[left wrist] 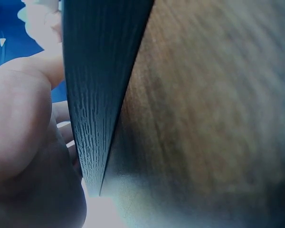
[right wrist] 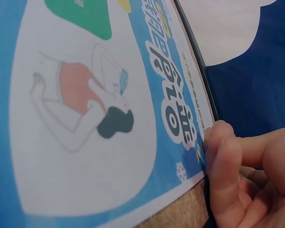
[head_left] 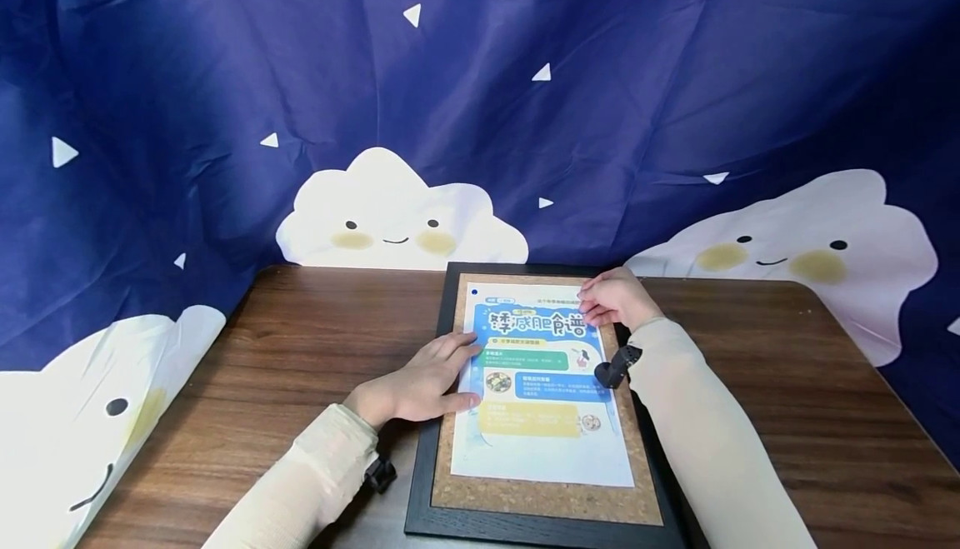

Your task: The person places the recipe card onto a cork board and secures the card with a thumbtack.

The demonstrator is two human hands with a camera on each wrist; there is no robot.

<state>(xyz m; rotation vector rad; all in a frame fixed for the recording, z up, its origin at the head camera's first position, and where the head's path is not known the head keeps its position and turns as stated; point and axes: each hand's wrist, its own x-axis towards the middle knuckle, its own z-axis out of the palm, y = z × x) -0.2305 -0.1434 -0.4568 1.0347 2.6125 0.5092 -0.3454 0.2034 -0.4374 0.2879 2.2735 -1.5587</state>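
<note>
A printed sheet point(head_left: 551, 459) with coloured blocks and Chinese characters lies on a cork board point(head_left: 543, 499) with a black frame point(head_left: 480, 521). A small blue round pin point(head_left: 474, 291) marks the sheet's upper left corner. My left hand point(head_left: 420, 378) rests across the board's left side, its fingers extended onto the sheet; in the left wrist view the palm is beside the frame's edge. At the upper right corner, my right hand point(head_left: 617, 299) has bent fingers. In the right wrist view, thumb and forefinger meet at the sheet's edge; whatever lies between them is hidden.
The board lies on a brown wooden table point(head_left: 330, 324). Behind the table hangs a dark blue cloth point(head_left: 450, 99) with white triangles and smiling clouds. A black wrist device point(head_left: 618, 366) on the right arm overlaps the board's right side.
</note>
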